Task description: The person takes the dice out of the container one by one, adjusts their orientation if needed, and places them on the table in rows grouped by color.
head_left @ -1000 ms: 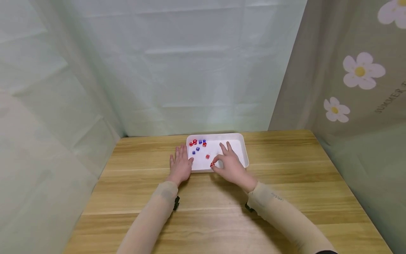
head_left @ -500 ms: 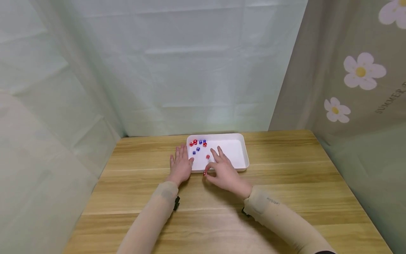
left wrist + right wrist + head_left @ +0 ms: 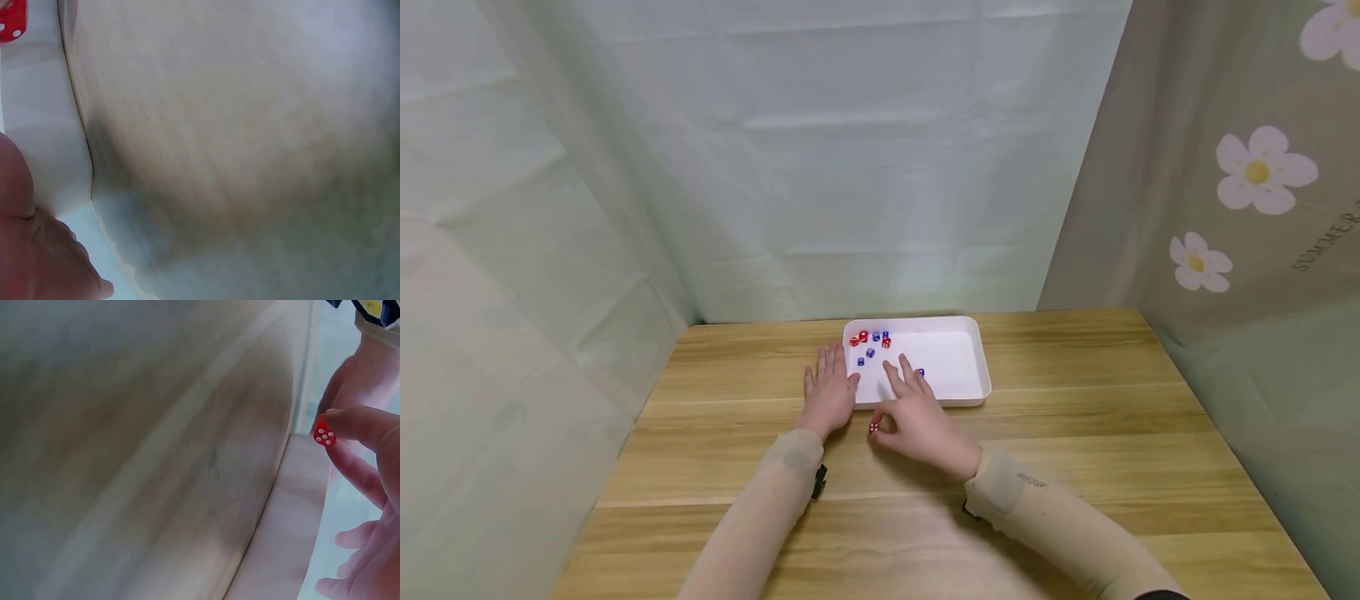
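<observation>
Thumb and forefinger of my right hand (image 3: 917, 427) pinch a red die (image 3: 874, 427) with white pips, just in front of the white tray's (image 3: 951, 354) near wall; its other fingers stretch over the tray. The right wrist view shows this die (image 3: 325, 432) at the fingertips. Fingers spread, my left hand (image 3: 831, 400) rests along the tray's left side, its thumb at the rim. Inside the tray, red dice (image 3: 863, 337) and blue dice (image 3: 870, 353) gather toward the left. Another blue die (image 3: 921, 372) shows beside the right hand's fingers, which hide part of the tray floor.
The tray stands near the far edge of a wooden table (image 3: 1075, 450). Behind it hangs a pale curtain (image 3: 865, 167), and a flowered cloth (image 3: 1255, 175) hangs on the right.
My right hand has lifted the pinched red die out over the tray's near wall and moved left and toward me. A blue die behind the hand has come into view. The left hand stays put.
</observation>
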{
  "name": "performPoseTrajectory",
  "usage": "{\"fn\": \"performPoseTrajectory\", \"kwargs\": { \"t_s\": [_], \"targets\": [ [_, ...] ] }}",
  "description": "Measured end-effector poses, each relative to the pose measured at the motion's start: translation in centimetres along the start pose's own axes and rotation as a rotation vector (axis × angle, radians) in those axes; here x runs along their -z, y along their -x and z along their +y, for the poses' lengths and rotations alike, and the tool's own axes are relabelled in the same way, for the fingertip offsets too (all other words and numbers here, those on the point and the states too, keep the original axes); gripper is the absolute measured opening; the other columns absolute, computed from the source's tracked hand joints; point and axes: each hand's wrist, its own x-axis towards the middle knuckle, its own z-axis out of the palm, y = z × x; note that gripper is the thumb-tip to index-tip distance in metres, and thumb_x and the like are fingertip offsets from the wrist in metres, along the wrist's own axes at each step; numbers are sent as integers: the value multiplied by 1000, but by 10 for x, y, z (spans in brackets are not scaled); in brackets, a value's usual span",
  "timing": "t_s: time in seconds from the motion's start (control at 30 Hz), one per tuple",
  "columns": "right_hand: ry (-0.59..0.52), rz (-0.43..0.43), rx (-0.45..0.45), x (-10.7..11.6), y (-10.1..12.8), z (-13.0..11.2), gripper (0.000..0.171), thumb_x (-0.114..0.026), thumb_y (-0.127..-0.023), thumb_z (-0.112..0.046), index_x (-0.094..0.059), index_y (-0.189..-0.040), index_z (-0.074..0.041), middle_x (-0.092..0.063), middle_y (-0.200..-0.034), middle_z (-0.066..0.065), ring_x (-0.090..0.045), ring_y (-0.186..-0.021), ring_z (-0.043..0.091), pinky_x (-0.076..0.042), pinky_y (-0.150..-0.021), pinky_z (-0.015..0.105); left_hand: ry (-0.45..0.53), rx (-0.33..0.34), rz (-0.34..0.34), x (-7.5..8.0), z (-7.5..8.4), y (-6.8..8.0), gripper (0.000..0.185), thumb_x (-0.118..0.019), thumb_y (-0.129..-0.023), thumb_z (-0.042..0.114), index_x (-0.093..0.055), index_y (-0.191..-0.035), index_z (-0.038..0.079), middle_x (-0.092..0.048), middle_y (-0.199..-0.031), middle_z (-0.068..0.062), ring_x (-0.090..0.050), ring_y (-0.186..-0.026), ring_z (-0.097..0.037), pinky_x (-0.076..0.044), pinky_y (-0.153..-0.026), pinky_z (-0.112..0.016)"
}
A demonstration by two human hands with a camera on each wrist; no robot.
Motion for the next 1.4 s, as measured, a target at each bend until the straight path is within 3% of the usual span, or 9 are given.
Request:
{"fn": "performPoseTrajectory", "kwargs": {
  "t_s": [0.33,0.97,1.4],
  "targets": [
    [16,-35,18,-8,5,-11,14,-87,-89,-43,-81,-91,-30,-27,-173,25,-8,-161,49,-20,-125,69,19,3,-10,-3,-3,-3,72,-39,-116,31,-4,-170,-2,-1,-179,-19,8,-164,-38,4,-128,-66],
    [81,-64,-19,-12,-3,-21,16,-88,-87,-45,-84,-94,-31,-24,-173,24,-7,-161,50,-16,-127,67,-10,6,-7,0,-1,-2,71,-39,-116,32,-8,-170,-2,-4,-179,-19,4,-164,-38,-1,-128,-66],
    [93,-59,-16,-17,-3,-17,16,-89,-86,-43,-83,-95,-31,-27,-172,25,-9,-161,50,-17,-127,66,18,18,-33,-8,-7,-10,73,-38,-116,34,-1,-171,2,2,-179,-17,13,-164,-35,7,-127,-66]
  ]
}}
